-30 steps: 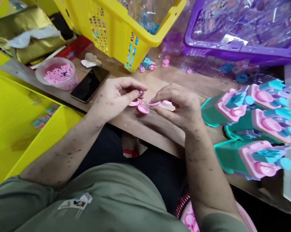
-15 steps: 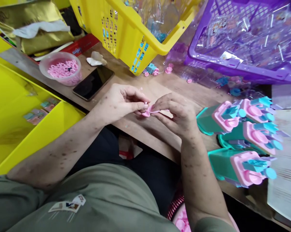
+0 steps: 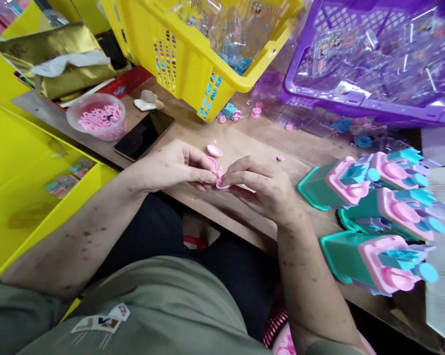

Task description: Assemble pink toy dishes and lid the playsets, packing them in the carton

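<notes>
My left hand (image 3: 181, 165) pinches the left side of a small pink plastic piece (image 3: 222, 181) above the table's front part. The fingers of my right hand (image 3: 261, 185) close on the same piece from the right, so both hands meet at it. Its exact shape is partly hidden by the fingertips. Just beyond the fingers lies a pink oval part (image 3: 214, 150) on the wooden table (image 3: 244, 135). A small pink disc (image 3: 280, 158) rests farther right.
Behind are a yellow basket (image 3: 185, 54) and a purple basket (image 3: 355, 101) of clear packages. A tub of pink pieces (image 3: 102, 118) and a phone (image 3: 144, 134) stand left. Several green containers (image 3: 340, 246) with pink tops stand right. Yellow bins (image 3: 41, 197) flank the left.
The view has shifted a little. Both hands sit slightly lower, still together at the pink pieces. The pink oval part and the small disc now show beyond the fingers.
</notes>
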The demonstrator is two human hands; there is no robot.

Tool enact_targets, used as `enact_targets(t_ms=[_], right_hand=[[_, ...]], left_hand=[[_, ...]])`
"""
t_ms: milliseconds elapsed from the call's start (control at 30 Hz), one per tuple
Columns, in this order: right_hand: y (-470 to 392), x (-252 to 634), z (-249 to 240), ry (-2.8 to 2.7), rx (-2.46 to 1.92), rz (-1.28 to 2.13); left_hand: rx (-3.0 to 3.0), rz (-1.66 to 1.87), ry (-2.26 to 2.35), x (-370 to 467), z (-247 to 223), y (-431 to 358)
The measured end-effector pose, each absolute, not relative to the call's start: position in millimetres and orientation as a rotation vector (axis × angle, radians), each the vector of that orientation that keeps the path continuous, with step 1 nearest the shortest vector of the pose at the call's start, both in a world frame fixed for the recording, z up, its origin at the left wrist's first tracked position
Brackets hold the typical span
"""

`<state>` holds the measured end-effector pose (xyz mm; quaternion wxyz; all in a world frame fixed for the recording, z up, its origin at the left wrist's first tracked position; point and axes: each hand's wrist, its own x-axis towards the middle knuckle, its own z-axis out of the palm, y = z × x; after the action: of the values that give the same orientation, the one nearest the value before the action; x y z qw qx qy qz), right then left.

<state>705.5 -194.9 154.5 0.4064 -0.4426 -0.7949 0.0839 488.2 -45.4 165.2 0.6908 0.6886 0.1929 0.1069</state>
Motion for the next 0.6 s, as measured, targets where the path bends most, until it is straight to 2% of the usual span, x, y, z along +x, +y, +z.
enact_targets(t_ms=[233,400,600], right_hand=[[-194.9,705.3,151.3,-1.966,-1.023,0.169],[-191.0,716.0,153.8,-1.961,-1.124,0.205],[-201.2,767.6,159.1,-1.54,-1.769,0.079]], left_hand=[[1.519,0.181,0.395,491.8,173.6,-46.8],[1.629,0.265,0.445,495.9,164.5,-45.2],[2.139,0.611,0.596,516.7,158.6,-40.5]])
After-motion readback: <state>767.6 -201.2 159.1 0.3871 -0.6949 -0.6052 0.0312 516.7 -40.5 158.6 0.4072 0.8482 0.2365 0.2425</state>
